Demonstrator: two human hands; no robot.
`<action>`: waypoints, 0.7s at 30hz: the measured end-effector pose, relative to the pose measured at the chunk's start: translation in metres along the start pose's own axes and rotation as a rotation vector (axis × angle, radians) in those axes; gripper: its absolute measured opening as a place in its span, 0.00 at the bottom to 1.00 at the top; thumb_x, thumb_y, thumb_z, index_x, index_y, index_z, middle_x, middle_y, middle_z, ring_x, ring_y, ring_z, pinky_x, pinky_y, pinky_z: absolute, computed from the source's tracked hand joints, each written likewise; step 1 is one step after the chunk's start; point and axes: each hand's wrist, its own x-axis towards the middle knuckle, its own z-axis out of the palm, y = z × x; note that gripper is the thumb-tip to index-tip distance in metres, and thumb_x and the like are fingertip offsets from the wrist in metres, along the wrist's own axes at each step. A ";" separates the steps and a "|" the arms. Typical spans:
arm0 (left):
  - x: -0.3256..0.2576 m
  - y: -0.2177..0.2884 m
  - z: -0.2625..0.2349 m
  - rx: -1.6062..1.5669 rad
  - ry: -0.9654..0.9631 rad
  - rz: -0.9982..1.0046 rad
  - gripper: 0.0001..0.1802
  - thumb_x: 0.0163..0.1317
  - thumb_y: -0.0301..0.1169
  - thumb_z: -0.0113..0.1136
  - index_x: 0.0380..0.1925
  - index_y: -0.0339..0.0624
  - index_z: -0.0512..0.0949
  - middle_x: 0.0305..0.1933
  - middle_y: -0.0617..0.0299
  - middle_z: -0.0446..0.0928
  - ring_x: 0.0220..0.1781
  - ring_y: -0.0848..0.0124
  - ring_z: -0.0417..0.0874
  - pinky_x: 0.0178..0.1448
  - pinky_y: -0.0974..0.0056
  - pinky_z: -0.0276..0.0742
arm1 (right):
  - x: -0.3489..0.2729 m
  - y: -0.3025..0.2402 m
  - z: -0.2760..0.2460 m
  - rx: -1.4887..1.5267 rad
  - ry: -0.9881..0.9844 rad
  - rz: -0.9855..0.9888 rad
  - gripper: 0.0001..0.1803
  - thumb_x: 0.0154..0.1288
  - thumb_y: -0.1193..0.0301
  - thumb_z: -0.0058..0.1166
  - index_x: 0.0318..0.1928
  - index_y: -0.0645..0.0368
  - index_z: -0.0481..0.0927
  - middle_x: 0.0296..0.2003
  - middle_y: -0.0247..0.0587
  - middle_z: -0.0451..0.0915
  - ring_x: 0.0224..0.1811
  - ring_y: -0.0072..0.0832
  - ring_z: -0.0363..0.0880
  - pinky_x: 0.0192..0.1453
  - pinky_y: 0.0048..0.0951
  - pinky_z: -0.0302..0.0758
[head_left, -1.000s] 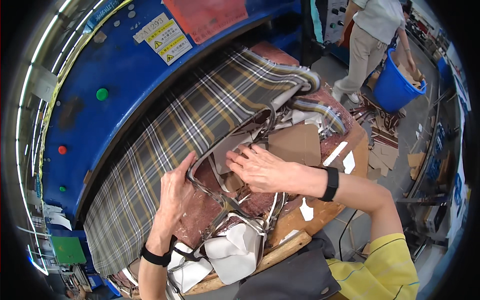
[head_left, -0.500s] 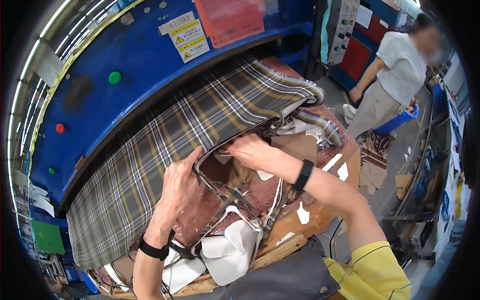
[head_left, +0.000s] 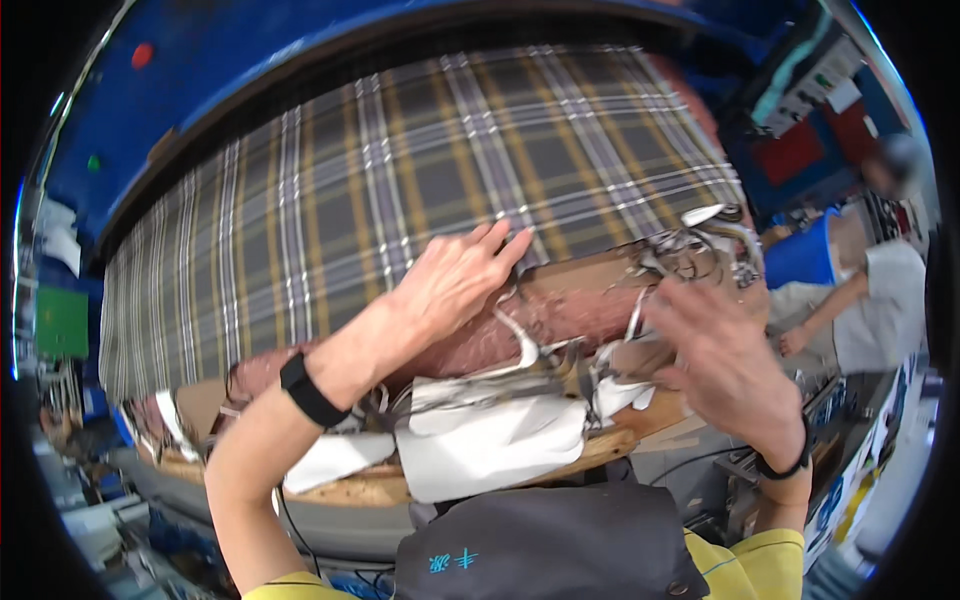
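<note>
A wide sheet of plaid fabric (head_left: pixel 400 170) in grey, brown and white lies spread over the work surface. On its near edge rests my left hand (head_left: pixel 460 275), fingers spread and nothing in its grasp. To the right, my right hand (head_left: pixel 715 345) is raised over cut scraps, smeared by motion, so its grip does not show clearly. Just beside its thumb is a brownish scrap (head_left: pixel 640 358). Between the fabric and me runs a reddish, rough pad (head_left: pixel 590 310). Thin fabric offcuts (head_left: pixel 700 250) lie tangled at the fabric's right end.
White sheet pieces (head_left: pixel 490 450) lie along the wooden edge (head_left: pixel 375 488) in front of me. A blue machine body (head_left: pixel 220 70) rises behind the fabric. At the right are a blue bin (head_left: pixel 806 255) and another person (head_left: pixel 880 300), close to the floor clutter.
The fabric's lifted, curled right end now lies flat. My left hand has slid right onto the fabric, and my right hand has drawn away to the right. The whole view has turned.
</note>
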 end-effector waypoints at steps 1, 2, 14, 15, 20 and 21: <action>0.001 -0.005 -0.001 0.008 0.021 0.019 0.32 0.53 0.18 0.58 0.62 0.33 0.68 0.52 0.42 0.78 0.43 0.50 0.85 0.40 0.55 0.84 | 0.006 -0.015 -0.010 -0.087 0.143 0.016 0.24 0.51 0.74 0.64 0.50 0.64 0.76 0.45 0.48 0.78 0.49 0.46 0.76 0.50 0.44 0.75; -0.003 -0.009 -0.003 -0.068 -0.066 -0.083 0.32 0.54 0.18 0.57 0.62 0.33 0.68 0.47 0.42 0.79 0.41 0.49 0.84 0.40 0.55 0.83 | 0.013 -0.023 -0.004 0.021 0.128 -0.090 0.23 0.51 0.75 0.63 0.50 0.64 0.75 0.45 0.48 0.78 0.48 0.46 0.76 0.51 0.44 0.75; 0.006 -0.018 -0.023 -0.320 -0.010 -0.152 0.19 0.61 0.23 0.56 0.53 0.30 0.72 0.23 0.42 0.78 0.31 0.43 0.82 0.36 0.46 0.77 | 0.049 -0.094 0.102 -0.044 -0.079 -0.379 0.11 0.54 0.73 0.51 0.38 0.65 0.74 0.35 0.45 0.74 0.42 0.40 0.74 0.46 0.39 0.72; 0.004 -0.018 -0.025 -0.338 -0.046 -0.194 0.19 0.61 0.23 0.56 0.52 0.30 0.72 0.23 0.42 0.79 0.31 0.43 0.82 0.36 0.46 0.77 | 0.050 -0.097 0.103 -0.144 -0.054 -0.335 0.11 0.55 0.73 0.51 0.39 0.65 0.74 0.35 0.45 0.73 0.43 0.40 0.73 0.47 0.39 0.72; 0.003 -0.022 -0.024 -0.325 -0.030 -0.151 0.17 0.62 0.24 0.56 0.52 0.30 0.73 0.24 0.40 0.78 0.31 0.42 0.81 0.35 0.46 0.77 | 0.038 -0.095 0.116 -0.009 0.009 -0.241 0.22 0.54 0.66 0.62 0.48 0.61 0.74 0.46 0.47 0.68 0.49 0.40 0.69 0.50 0.40 0.68; 0.003 -0.020 -0.026 -0.319 -0.046 -0.148 0.17 0.62 0.24 0.56 0.52 0.31 0.73 0.24 0.40 0.78 0.31 0.42 0.81 0.35 0.46 0.77 | 0.036 -0.098 0.121 -0.002 0.032 -0.232 0.24 0.53 0.66 0.64 0.49 0.61 0.74 0.46 0.47 0.67 0.49 0.40 0.68 0.50 0.40 0.68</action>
